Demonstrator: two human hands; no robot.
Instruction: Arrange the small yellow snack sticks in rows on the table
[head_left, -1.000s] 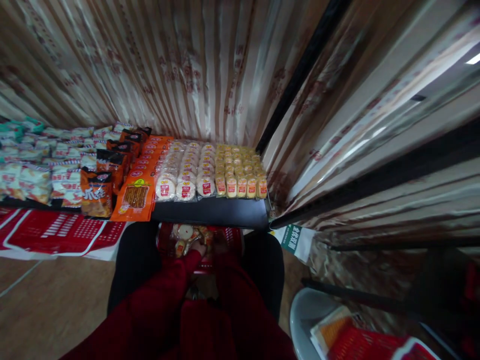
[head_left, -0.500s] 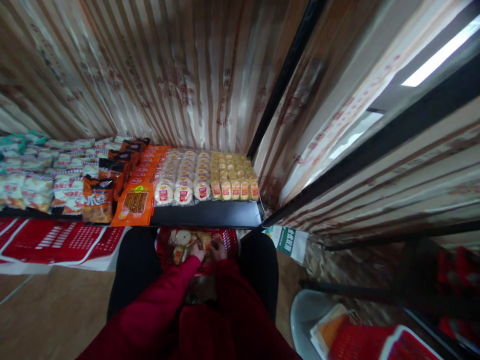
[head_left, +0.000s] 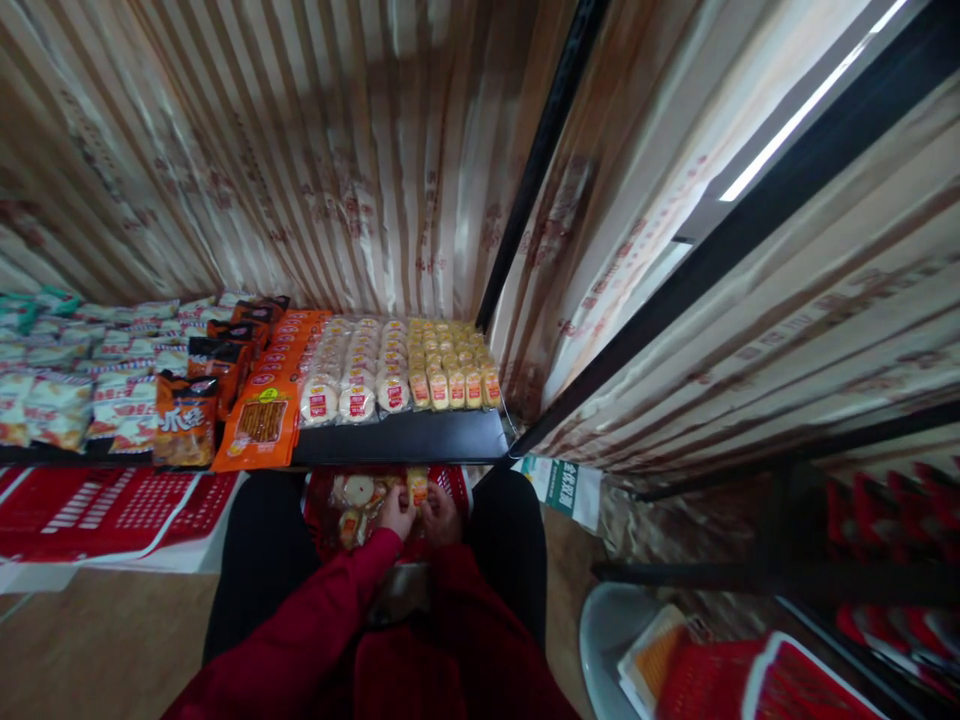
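Note:
Over a red basket [head_left: 313, 520] between my knees, my left hand [head_left: 398, 512] and my right hand [head_left: 441, 516] pinch a small yellow wrapped cake [head_left: 418, 487] with a red label, one on each side of it. Inside the basket lie a round pale packaged pastry [head_left: 358, 489] and another wrapped cake [head_left: 349, 527]. Above, at the right end of the black shelf [head_left: 405, 437], stand rows of matching yellow wrapped cakes [head_left: 455, 388]. Left of these are rows of round white packaged pastries [head_left: 356, 400].
Orange snack bags [head_left: 262, 418], a brown-and-orange bag [head_left: 184, 422] and white bags [head_left: 60, 408] fill the shelf's left part. A black post [head_left: 536, 170] rises at the shelf's right end. A grey tub [head_left: 596, 630] stands on the floor at right. Red baskets [head_left: 90, 510] sit under the shelf.
Both hands have lifted the yellow wrapped cake slightly toward the shelf edge, and its label now shows upright. The view has shifted a little to the right.

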